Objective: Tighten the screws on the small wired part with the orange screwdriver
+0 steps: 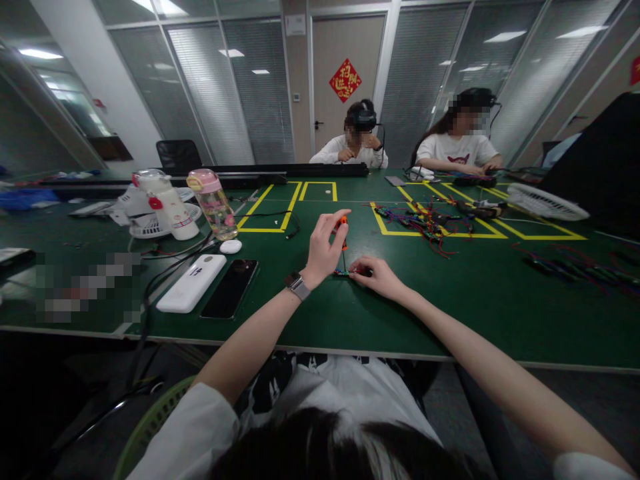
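Note:
My left hand (324, 248), with a watch on its wrist, is closed round the orange handle of a screwdriver (344, 241). The tool stands nearly upright, and its thin shaft runs down to a small circuit board (342, 273) on the green table. Low at the board's right side, my right hand (379, 277) pinches its edge with the fingertips. Part of the board is hidden by those fingers. Whether the tip sits in a screw is too small to tell.
Left of my hands lie a black phone (230, 289), a white power bank (192, 283) and a white earbud case (231, 247). A pink-lidded bottle (214, 205) stands behind them. Wired circuit boards (425, 217) lie heaped at the right. Two people (457, 143) sit across the table.

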Tool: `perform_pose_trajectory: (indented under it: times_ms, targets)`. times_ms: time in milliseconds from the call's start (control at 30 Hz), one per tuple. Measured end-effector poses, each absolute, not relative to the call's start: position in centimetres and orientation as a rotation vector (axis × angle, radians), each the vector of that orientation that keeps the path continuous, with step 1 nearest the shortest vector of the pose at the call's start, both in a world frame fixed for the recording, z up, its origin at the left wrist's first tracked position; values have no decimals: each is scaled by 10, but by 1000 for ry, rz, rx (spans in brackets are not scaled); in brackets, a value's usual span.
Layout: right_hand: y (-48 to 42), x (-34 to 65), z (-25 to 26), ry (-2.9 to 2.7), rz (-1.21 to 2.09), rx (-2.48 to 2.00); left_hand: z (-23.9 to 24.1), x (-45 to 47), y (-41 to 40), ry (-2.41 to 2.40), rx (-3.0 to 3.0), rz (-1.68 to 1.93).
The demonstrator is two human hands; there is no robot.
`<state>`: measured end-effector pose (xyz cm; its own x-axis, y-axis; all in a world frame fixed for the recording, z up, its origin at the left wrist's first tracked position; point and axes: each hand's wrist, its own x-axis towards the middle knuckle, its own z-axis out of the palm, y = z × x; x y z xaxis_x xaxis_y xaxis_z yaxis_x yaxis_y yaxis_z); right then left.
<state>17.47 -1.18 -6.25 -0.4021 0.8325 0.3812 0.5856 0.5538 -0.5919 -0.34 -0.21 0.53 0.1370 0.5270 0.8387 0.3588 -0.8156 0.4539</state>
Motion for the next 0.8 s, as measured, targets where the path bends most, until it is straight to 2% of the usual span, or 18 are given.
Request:
perform_pose_trajectory:
  times_ms: [167, 400, 800]
  targets:
    - [-12, 175, -62, -2143, 472, -1136, 8, -4, 0, 776, 2191, 1702]
    - [-12, 175, -63, -2137, 472, -1138, 8, -5, 0, 980, 2178, 1829]
    - [-13, 174, -60, -2130, 489, -1151, 6, -4, 1, 729, 2018, 1607]
